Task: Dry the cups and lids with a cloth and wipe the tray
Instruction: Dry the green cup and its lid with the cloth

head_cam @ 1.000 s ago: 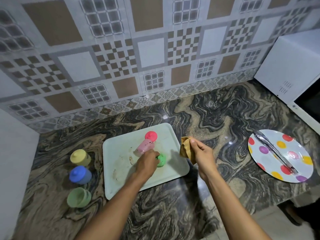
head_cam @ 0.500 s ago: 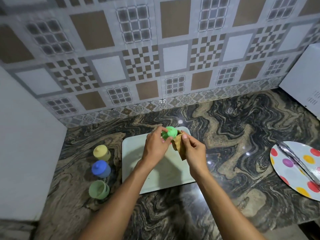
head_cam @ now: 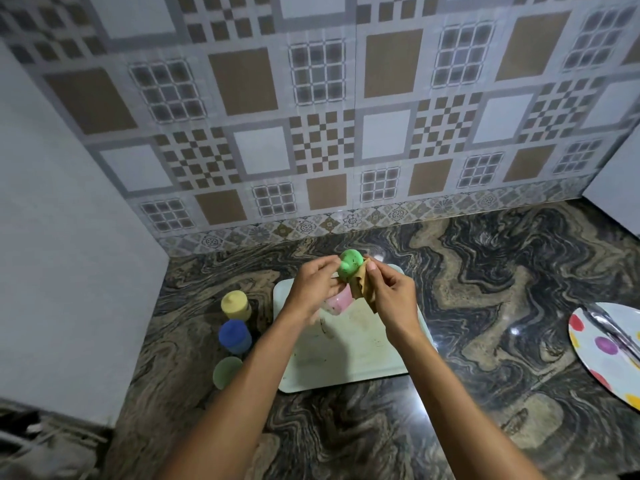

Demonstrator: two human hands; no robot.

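Note:
My left hand (head_cam: 316, 285) holds a green lid (head_cam: 350, 265) up above the far end of the pale tray (head_cam: 346, 362). My right hand (head_cam: 391, 295) grips a tan cloth (head_cam: 363, 289) and presses it against the lid's right side. A pink cup (head_cam: 338, 302) lies on the tray just under my hands, partly hidden by them. The tray surface shows dark smudges. Left of the tray stand a yellow lidded cup (head_cam: 236, 304), a blue lidded cup (head_cam: 235, 336) and an open green cup (head_cam: 227, 371) in a row.
A white plate with coloured dots (head_cam: 606, 348) carrying metal tongs (head_cam: 613, 332) lies at the right edge of the dark marbled counter (head_cam: 485, 306). A tiled wall runs behind, a plain grey wall stands at the left, and a white appliance corner (head_cam: 620, 188) shows far right.
My left hand lifted the green lid off the tray and my right hand brought the cloth against it. The view tilted up and the hands now sit further from me.

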